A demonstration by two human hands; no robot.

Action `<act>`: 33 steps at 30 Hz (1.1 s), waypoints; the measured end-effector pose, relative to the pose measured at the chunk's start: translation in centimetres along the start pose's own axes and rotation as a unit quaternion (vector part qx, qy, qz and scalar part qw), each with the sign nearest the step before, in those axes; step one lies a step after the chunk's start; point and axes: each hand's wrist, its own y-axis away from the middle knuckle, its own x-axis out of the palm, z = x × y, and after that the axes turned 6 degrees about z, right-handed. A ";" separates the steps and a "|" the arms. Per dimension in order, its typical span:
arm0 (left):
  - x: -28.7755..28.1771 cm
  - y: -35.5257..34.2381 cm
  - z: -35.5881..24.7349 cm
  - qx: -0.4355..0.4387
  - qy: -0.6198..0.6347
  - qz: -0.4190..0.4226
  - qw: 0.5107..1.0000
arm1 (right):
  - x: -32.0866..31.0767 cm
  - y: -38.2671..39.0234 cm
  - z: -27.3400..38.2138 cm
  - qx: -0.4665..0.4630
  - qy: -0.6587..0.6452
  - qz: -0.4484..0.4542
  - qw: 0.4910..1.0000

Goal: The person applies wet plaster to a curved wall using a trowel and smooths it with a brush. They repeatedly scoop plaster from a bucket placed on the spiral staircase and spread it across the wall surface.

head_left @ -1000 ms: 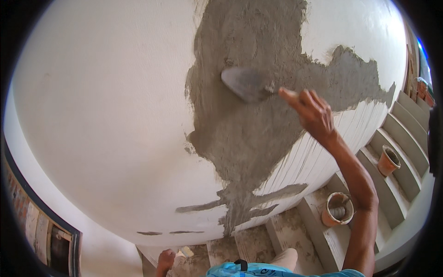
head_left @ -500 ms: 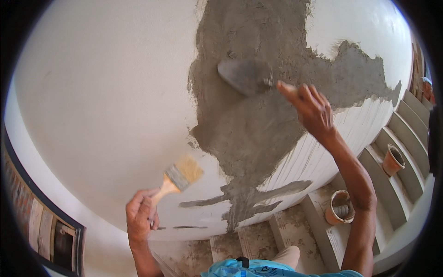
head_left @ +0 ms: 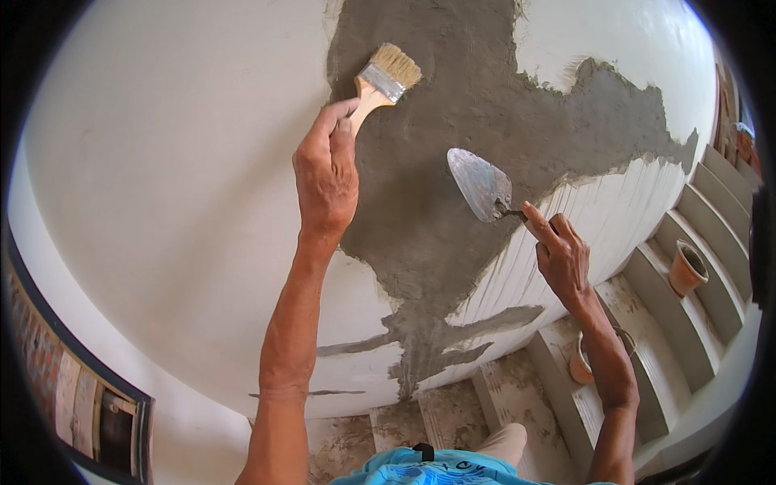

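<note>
Up at the edge of the grey mortar patch (head_left: pixel 428 242), my left hand (head_left: pixel 327 170) grips a wide paintbrush (head_left: pixel 387 74) by its wooden handle, pale bristles raised against the upper part of the patch. Whether the bristles touch is unclear. My right hand (head_left: pixel 563 255), lower and to the right, is closed round the handle of a metal trowel (head_left: pixel 477 179), its pointed blade angled up-left over the middle of the mortar. The patch spreads irregularly over the white wall (head_left: pixel 162 162), with streaks below it.
Concrete stairs (head_left: pixel 517 412) run along the wall's base and climb on the right, bearing two buckets (head_left: pixel 685 268), the nearer partly hidden by my right forearm (head_left: pixel 602 356). A dark-framed opening (head_left: pixel 113 424) lies at lower left. My blue-clothed body (head_left: pixel 428 469) shows at the bottom.
My left hand has risen from the lower edge to the upper patch with the brush. My right hand has moved lower, and the trowel blade has shifted down and rightward.
</note>
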 end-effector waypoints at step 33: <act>-12.7 26.2 2.2 -0.325 -0.143 0.292 0.888 | 0.9 -11.3 2.3 -0.158 0.173 -0.094 0.968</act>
